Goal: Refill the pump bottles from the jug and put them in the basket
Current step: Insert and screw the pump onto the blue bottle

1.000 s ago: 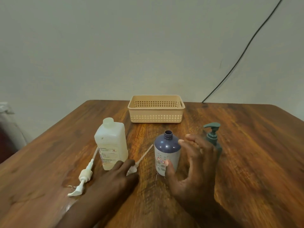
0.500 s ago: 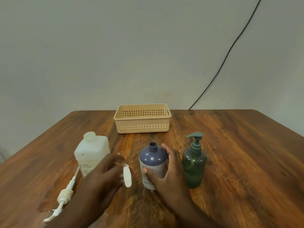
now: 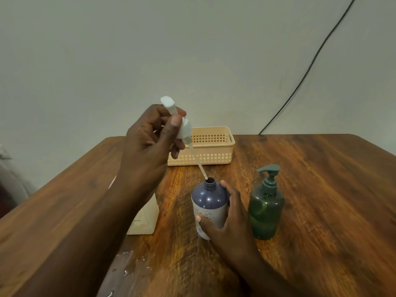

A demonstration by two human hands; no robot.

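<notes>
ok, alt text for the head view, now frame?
Left hand holds a white pump with its tube tip at the open neck of a blue bottle gripped by the right hand. Green pump bottle, basket and jug share the wooden table.

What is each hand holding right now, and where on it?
Left hand holds the white pump by its collar, tube tip at the bottle's neck. Right hand grips the blue bottle around its body.

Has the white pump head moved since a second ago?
Yes. The white pump head lay on the table beside the jug; now the left hand holds it above the blue bottle, tube tip at the neck.
</notes>
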